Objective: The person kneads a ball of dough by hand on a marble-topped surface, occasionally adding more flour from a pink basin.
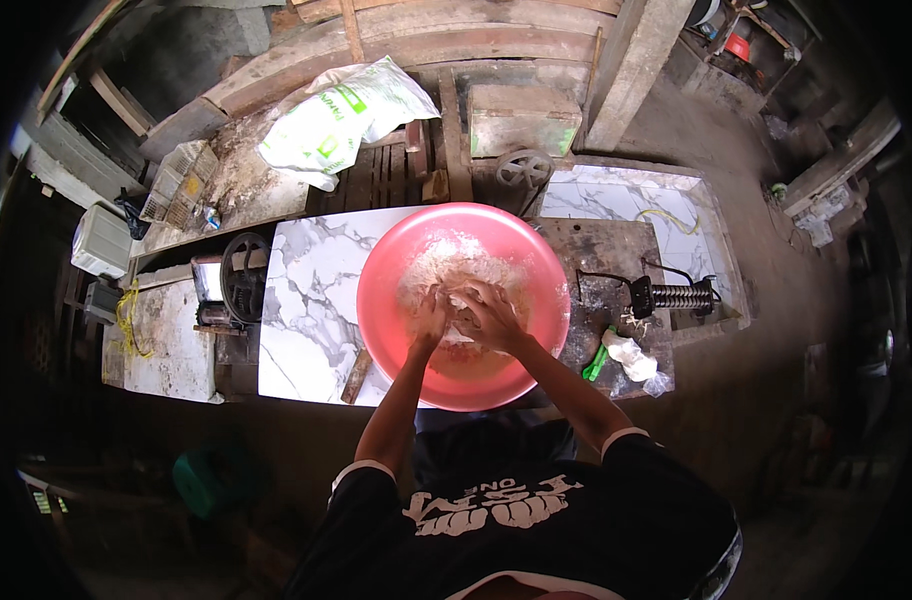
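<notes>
A large pink basin [376, 270] holds white, powdery flour [451, 258], with a damper, yellowish mix lower down in it. Both my hands reach into the middle of the basin. My left hand [431, 318] has its fingers curled into the flour from the left side. From the right, my right hand [493, 318] bends its fingers over a clump of the same flour, close against the left. The fingertips are partly buried, and the clump between the hands is mostly hidden.
Under the basin is a white marbled tabletop [311, 300], with a wooden block [356, 376] by its front edge. To the right, a board bears a metal spring-like roller [681, 297] and a white plastic bag [631, 357]. Behind lies a white-green sack [336, 120]; a black wheel [245, 278] stands left.
</notes>
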Available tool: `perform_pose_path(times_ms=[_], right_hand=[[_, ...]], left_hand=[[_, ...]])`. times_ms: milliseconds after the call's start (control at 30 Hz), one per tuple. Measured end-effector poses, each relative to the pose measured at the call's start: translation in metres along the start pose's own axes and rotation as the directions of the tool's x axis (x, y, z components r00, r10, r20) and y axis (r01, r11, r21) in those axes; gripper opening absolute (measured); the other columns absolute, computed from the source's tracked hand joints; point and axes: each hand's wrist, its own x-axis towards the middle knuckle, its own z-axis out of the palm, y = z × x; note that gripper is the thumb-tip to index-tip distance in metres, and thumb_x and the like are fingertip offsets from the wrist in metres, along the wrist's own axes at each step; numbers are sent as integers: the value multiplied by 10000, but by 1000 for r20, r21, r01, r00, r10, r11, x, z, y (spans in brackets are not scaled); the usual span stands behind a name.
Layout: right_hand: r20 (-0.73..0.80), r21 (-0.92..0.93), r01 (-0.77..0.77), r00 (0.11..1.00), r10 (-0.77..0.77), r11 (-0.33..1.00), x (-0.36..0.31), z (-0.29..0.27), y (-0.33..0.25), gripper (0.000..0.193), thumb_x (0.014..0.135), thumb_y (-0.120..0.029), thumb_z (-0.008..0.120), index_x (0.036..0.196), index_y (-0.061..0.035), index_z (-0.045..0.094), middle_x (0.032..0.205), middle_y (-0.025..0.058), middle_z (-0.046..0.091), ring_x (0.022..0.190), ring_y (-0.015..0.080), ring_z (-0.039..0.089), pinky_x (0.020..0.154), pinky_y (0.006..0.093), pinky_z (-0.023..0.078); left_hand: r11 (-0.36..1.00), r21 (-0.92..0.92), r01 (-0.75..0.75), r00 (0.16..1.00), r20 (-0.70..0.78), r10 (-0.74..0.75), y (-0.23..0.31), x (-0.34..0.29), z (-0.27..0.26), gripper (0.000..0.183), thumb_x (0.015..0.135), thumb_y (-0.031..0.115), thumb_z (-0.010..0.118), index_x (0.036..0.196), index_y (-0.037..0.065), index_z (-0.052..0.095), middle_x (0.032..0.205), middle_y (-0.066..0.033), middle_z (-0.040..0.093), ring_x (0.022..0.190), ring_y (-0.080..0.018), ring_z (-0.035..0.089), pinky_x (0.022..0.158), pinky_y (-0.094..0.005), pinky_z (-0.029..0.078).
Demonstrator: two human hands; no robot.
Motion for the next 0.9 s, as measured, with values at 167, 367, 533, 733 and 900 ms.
perform_pose_path(times_ms=[167,367,533,733,900], right_hand=[[-56,-249,-114,993,103,962,-13,21,11,678,556,-335,647,1135,-114,371,1153,126,346,1072,306,338,860,481,254],[162,-279,-187,958,238,942,-24,21,3,793,479,-402,667,1155,-139,346,1106,143,348,1070,286,341,849,458,267],[277,-317,-264,892,356,911,-25,2,-15,847,459,-402,680,1175,-136,313,1092,149,363,1052,289,357,857,446,272],[273,-294,-289,888,370,911,-39,-13,-13,884,466,-462,683,1184,-122,294,1114,161,366,1075,298,350,881,446,258],[245,-324,-324,878,410,889,-26,-9,5,897,483,-503,665,1198,-126,276,1175,180,340,1112,303,330,916,445,225]], left_hand=[[955,273,117,986,-149,-79,17,-2,30,440,786,334,404,1106,37,455,1000,-215,506,947,-337,479,809,-394,375],[907,419,50,950,-300,86,4,-17,36,434,774,349,404,1062,36,496,923,-195,538,835,-344,524,712,-412,421],[945,314,94,942,-336,18,7,-26,38,388,771,327,416,979,23,537,840,-200,557,769,-349,537,654,-418,422],[959,146,244,925,-333,-184,46,-43,44,316,752,345,465,818,57,577,651,-177,558,668,-340,549,581,-412,415],[965,111,237,935,-296,-196,41,-15,49,325,773,335,444,845,44,567,633,-183,552,655,-351,545,595,-421,412]])
